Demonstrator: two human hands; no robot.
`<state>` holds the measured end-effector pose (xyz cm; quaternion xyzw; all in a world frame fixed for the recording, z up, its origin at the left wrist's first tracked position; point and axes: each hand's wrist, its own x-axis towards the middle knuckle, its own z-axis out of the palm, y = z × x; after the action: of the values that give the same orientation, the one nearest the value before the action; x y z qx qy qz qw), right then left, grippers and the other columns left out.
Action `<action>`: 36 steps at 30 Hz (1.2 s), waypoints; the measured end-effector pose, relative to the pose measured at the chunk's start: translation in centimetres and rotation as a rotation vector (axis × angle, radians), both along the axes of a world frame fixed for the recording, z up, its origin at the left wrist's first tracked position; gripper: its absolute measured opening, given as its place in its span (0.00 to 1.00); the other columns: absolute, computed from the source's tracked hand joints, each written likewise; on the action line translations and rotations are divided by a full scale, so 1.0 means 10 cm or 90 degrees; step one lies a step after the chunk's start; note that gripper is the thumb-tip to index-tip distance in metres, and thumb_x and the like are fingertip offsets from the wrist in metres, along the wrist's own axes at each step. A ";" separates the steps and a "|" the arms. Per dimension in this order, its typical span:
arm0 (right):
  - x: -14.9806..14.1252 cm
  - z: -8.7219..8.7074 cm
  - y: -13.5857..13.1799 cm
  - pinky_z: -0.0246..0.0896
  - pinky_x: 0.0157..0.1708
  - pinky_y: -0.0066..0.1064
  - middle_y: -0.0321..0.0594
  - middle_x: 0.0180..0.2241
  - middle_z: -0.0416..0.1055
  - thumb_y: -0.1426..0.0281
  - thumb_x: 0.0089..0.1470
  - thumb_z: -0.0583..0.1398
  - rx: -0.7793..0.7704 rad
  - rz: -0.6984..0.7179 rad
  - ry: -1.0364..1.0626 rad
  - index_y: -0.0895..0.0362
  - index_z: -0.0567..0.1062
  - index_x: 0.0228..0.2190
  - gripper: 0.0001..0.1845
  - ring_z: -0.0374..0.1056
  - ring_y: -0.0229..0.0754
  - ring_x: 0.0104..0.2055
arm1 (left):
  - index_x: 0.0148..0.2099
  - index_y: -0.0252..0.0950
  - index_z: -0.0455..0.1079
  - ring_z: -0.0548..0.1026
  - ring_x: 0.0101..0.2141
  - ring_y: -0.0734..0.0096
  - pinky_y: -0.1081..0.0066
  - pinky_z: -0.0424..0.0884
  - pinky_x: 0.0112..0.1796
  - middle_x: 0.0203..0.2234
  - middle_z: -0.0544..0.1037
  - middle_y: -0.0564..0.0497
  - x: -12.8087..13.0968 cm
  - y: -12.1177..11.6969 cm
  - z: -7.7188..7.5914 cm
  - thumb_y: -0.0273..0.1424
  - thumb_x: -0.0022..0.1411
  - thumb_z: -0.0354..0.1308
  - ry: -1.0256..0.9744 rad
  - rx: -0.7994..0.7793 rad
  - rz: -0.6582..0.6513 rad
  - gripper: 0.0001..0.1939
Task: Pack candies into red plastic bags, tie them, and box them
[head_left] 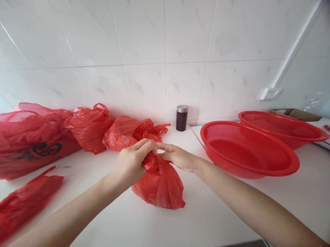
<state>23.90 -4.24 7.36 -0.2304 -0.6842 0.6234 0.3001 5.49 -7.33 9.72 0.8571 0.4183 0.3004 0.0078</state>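
A red plastic bag (161, 186) with a bulging bottom rests on the white table, its neck gathered up at the top. My left hand (133, 158) is closed round that neck from the left. From the other side, my right hand (177, 156) reaches in with its fingers at the top of the bag, close against the left hand. The right fingertips are partly hidden, so whether they pinch the plastic cannot be made out. What lies inside the bag is hidden.
Several red plastic bags (90, 127) line the wall at the left, with another bag (33, 198) nearer. A dark jar (181, 119) with a silver lid stands behind my hands. Two red baskets (250, 167) sit at the right, before a wall socket (271, 93).
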 end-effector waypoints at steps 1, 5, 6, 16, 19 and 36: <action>0.01 0.00 -0.01 0.63 0.47 0.34 0.34 0.34 0.71 0.77 0.59 0.53 -0.007 0.025 -0.015 0.52 0.73 0.41 0.13 0.69 0.37 0.39 | 0.36 0.39 0.66 0.74 0.32 0.71 0.74 0.64 0.27 0.37 0.77 0.51 0.01 0.00 -0.02 0.18 0.52 0.46 -0.006 0.027 -0.003 0.14; 0.04 0.03 -0.04 0.63 0.44 0.34 0.37 0.35 0.68 0.68 0.62 0.52 0.041 -0.078 -0.015 0.55 0.70 0.34 0.07 0.66 0.38 0.40 | 0.49 0.42 0.69 0.75 0.43 0.64 0.70 0.70 0.38 0.46 0.76 0.49 -0.01 0.01 -0.02 0.22 0.58 0.46 -0.016 -0.021 -0.022 0.20; 0.06 0.03 -0.05 0.63 0.43 0.33 0.37 0.35 0.67 0.65 0.63 0.51 0.081 -0.133 -0.023 0.55 0.68 0.33 0.09 0.65 0.38 0.40 | 0.54 0.43 0.68 0.75 0.44 0.63 0.69 0.70 0.40 0.47 0.76 0.49 -0.05 0.01 -0.01 0.24 0.60 0.46 -0.014 -0.064 -0.024 0.21; 0.83 -0.84 0.03 0.57 0.33 0.32 0.36 0.29 0.64 0.64 0.63 0.48 0.367 -0.375 -0.393 0.53 0.61 0.26 0.14 0.62 0.41 0.31 | 0.34 0.46 0.79 0.76 0.37 0.55 0.66 0.71 0.34 0.36 0.82 0.48 -1.15 -0.24 -0.67 0.50 0.63 0.47 -0.118 -0.592 0.121 0.22; 0.83 -0.95 0.12 0.58 0.31 0.32 0.35 0.28 0.63 0.60 0.64 0.45 0.323 -0.406 -0.378 0.52 0.59 0.26 0.16 0.62 0.41 0.30 | 0.36 0.45 0.79 0.74 0.39 0.54 0.63 0.69 0.43 0.36 0.81 0.48 -1.15 -0.17 -0.72 0.51 0.61 0.49 -0.156 -0.554 0.164 0.22; 0.17 -1.16 -0.13 0.62 0.46 0.31 0.38 0.42 0.70 0.81 0.54 0.49 0.318 -0.327 -0.263 0.51 0.70 0.41 0.19 0.68 0.39 0.44 | 0.25 0.40 0.53 0.64 0.24 0.69 0.70 0.61 0.29 0.19 0.63 0.56 -0.42 0.44 -1.14 0.50 0.65 0.38 -0.183 -0.306 0.278 0.24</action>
<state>25.64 -5.58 -4.21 -0.4338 -0.7806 0.2840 0.3490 1.30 -2.91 -1.68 0.6702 0.6451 0.3055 0.2033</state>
